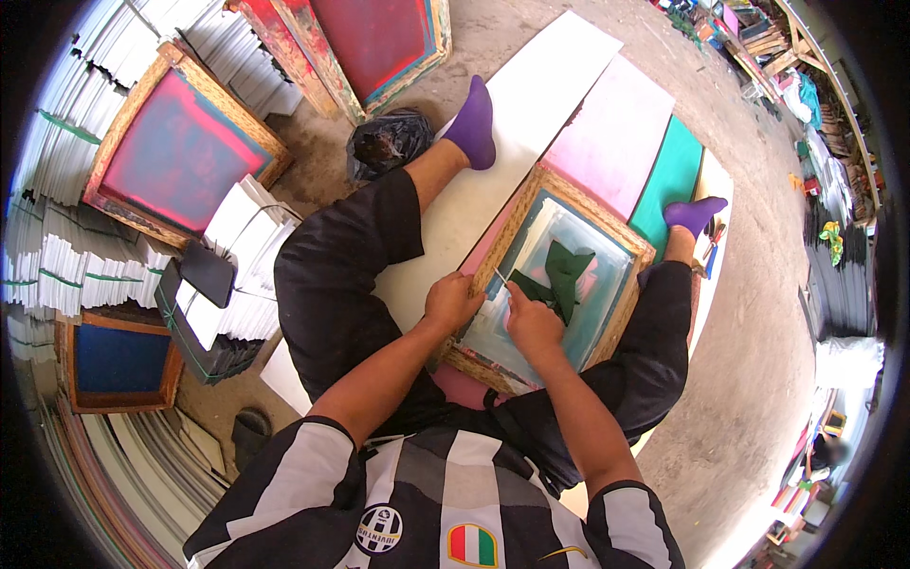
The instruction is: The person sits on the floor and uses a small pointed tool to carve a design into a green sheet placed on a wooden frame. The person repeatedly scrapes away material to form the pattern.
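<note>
A wooden screen-printing frame [621,248] with a pale blue-grey mesh lies tilted between my legs. A crumpled dark green cloth [566,278] rests on its mesh. My left hand [453,302] is closed at the frame's left rail, its fingertips curled over the wood. Over the mesh, next to the cloth, my right hand [534,328] is closed on a thin, pale, narrow tool [500,276]. The tool's tip points up and left toward the left rail. Its grip is hidden in my fingers, so its exact kind does not show.
Under the frame lie white, pink and green sheets [607,133]. A pink-stained frame [190,156] leans at left, beside tied paper stacks [248,248] with a black phone-like object [207,273] on top. A black plastic bag [391,142] sits near my left foot; small tools [713,248] lie by my right.
</note>
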Tool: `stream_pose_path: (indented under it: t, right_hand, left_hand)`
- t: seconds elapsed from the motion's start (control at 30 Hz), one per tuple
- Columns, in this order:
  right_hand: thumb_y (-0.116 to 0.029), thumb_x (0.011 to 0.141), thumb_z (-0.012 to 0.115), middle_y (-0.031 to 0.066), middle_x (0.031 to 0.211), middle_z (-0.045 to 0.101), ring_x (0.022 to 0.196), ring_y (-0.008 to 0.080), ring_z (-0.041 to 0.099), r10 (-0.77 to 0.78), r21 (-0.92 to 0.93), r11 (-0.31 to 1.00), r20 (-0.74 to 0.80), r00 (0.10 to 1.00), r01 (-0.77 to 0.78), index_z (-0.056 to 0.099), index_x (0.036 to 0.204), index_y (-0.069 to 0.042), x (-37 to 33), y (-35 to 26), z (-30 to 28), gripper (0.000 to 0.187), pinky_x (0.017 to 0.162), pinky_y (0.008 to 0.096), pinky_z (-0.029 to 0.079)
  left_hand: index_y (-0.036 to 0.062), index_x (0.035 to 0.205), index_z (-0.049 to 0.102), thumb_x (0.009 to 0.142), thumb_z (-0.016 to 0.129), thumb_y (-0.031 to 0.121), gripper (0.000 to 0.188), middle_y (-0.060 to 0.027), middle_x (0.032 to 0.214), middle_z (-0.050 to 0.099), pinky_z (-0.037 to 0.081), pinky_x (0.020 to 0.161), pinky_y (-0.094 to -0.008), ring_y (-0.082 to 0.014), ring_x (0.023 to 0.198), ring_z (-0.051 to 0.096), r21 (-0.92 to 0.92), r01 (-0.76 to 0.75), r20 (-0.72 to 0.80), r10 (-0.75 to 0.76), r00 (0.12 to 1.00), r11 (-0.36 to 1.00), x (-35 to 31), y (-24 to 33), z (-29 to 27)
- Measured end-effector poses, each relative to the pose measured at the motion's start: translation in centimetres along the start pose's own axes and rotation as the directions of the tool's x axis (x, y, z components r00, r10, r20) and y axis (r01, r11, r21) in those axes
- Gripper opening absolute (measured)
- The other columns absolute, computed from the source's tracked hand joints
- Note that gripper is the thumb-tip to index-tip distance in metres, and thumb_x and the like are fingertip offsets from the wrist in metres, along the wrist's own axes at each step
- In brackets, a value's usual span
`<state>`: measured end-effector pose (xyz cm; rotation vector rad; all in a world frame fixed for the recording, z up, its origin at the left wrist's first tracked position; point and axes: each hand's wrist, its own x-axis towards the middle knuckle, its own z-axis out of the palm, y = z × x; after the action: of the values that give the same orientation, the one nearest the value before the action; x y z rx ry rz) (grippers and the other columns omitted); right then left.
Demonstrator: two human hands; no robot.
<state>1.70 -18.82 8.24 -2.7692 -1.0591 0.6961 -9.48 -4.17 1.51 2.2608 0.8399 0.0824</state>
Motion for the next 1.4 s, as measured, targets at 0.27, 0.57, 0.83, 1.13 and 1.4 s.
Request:
stream_pose_path:
  t: [0.27,0.57,0.83,1.13,1.4]
  right_hand:
    - [-0.035,0.103,0.053,0.022,0.09,0.073,0.081,0.0445,0.072,-0.094,0.317,0.941,-0.094,0.991,0.119,0.054,0.147,-0.034,1.7,3.2,4.6,0.044,0.071,0.0582,0.057]
    - [-0.03,0.103,0.055,0.0185,0.102,0.076,0.086,0.0427,0.073,-0.16,0.556,0.806,-0.125,0.979,0.203,0.064,0.139,-0.031,2.8,4.9,6.2,0.037,0.079,0.0535,0.057]
    - [-0.029,0.103,0.059,0.0225,0.104,0.075,0.092,0.039,0.073,-0.073,0.187,0.98,0.041,0.996,0.064,0.067,0.136,-0.021,1.4,2.2,1.6,0.035,0.083,0.0429,0.057]
    - [-0.035,0.102,0.059,0.0218,0.097,0.074,0.087,0.0404,0.072,-0.194,0.568,0.781,-0.177,0.965,0.261,0.068,0.135,-0.028,3.8,5.9,6.8,0.034,0.078,0.0475,0.056]
    - [-0.028,0.103,0.061,0.0156,0.098,0.078,0.076,0.0268,0.072,-0.185,0.761,0.643,0.038,0.982,0.092,0.066,0.137,-0.012,4.9,7.0,6.3,0.038,0.075,0.041,0.055]
  left_hand:
    - [0.0023,0.098,0.074,0.079,0.079,0.038,0.04,-0.0205,0.086,0.067,0.055,0.077,-0.0504,-0.0405,0.083,0.068,0.064,-0.073,-0.024,0.074,0.997,0.995,0.4,-0.5,1.0]
    - [0.0016,0.093,0.073,0.081,0.078,0.038,0.039,-0.0209,0.086,0.067,0.054,0.076,-0.051,-0.041,0.083,0.068,0.064,-0.086,-0.041,0.089,0.995,0.994,0.3,-0.6,0.9]
    - [0.0019,0.095,0.074,0.081,0.079,0.041,0.042,-0.022,0.087,0.067,0.054,0.079,-0.0501,-0.0405,0.084,0.069,0.074,-0.044,-0.004,0.045,0.999,0.996,0.1,-0.6,0.3]
    - [0.0018,0.095,0.074,0.08,0.08,0.04,0.041,-0.0197,0.086,0.067,0.054,0.077,-0.0495,-0.0395,0.082,0.069,0.036,-0.046,-0.027,0.047,0.999,0.998,0.0,-0.4,0.3]
    - [0.0024,0.096,0.075,0.079,0.081,0.041,0.042,-0.0196,0.087,0.068,0.054,0.078,-0.0488,-0.0389,0.083,0.069,0.087,-0.063,-0.007,0.064,0.998,0.994,0.3,-0.4,0.6]
